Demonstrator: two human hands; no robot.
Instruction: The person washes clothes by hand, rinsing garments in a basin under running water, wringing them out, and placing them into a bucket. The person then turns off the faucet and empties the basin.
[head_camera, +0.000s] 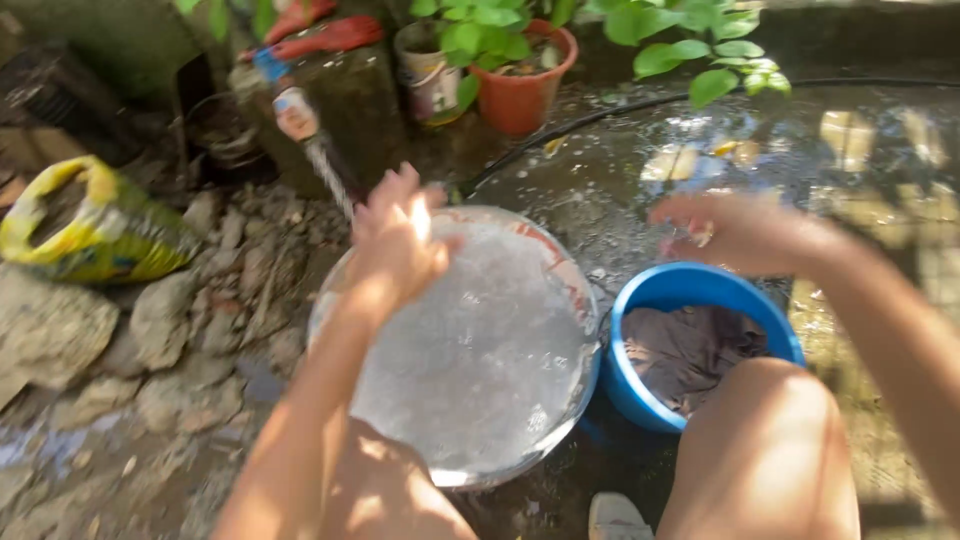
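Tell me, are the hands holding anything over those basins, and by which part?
Nothing is clearly held. The left hand hangs open over the big basin of foamy water. The right hand, above the blue basin, is too blurred to tell.

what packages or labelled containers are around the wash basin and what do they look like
Yellow sack: left, on the rocks, crumpled, open-topped, with green and blue print.
Bottle: behind the left hand, tilted, blue cap, white and orange label.
Pale tub: top centre beside the orange plant pot, with a coloured label.
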